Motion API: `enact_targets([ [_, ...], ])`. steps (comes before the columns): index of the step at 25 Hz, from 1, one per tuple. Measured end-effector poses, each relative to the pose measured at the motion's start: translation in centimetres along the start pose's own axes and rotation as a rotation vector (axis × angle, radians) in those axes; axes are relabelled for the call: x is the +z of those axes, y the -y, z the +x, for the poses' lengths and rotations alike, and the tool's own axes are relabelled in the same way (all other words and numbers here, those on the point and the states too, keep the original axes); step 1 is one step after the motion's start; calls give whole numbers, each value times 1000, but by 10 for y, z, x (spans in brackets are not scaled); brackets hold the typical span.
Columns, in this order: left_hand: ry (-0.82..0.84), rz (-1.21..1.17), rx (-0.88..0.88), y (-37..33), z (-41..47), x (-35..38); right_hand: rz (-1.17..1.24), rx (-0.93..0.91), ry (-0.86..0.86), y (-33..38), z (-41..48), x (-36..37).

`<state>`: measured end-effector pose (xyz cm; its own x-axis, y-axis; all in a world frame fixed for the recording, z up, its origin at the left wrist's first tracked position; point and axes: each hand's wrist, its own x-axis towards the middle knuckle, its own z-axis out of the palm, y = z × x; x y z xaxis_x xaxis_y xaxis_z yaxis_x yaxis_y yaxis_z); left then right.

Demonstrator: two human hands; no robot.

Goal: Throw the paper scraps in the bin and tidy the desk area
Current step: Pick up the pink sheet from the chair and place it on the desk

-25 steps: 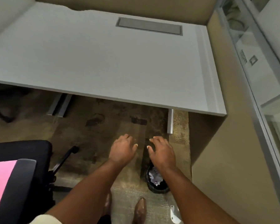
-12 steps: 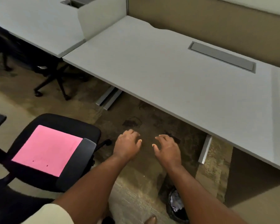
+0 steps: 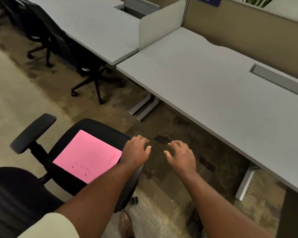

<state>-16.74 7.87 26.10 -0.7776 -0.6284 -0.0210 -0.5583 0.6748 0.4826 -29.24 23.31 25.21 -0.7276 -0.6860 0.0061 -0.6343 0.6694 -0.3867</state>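
My left hand (image 3: 136,152) and my right hand (image 3: 181,157) hover side by side above the carpet, palms down, fingers spread, holding nothing. A pink sheet of paper (image 3: 88,155) lies flat on the seat of a black office chair (image 3: 41,177), just left of my left hand. The white desk (image 3: 222,93) stretches to the right, its top bare apart from a grey cable tray cover (image 3: 279,79). The bin is almost hidden behind my right forearm at the bottom edge; only a dark patch shows there.
A second white desk (image 3: 96,26) with a low divider panel (image 3: 160,23) stands at the back left, with two black chairs (image 3: 86,66) pushed near it. Grey desk legs (image 3: 144,107) rest on the patterned carpet. My brown shoe (image 3: 126,224) shows below.
The view has swung left and up: the bin with paper scraps slid out of sight at the bottom, and the chair with the pink sheet came fully into view. Both hands stay spread and empty.
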Motion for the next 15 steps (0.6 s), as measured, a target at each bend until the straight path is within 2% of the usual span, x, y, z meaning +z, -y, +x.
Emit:
enact_targets([
  [4,-36,18,-60,57,11,-24,-11,-51,19,48,30,21],
  [15,-114,47,-419,179,-1,-40,-19,-315,234,153,104,102],
])
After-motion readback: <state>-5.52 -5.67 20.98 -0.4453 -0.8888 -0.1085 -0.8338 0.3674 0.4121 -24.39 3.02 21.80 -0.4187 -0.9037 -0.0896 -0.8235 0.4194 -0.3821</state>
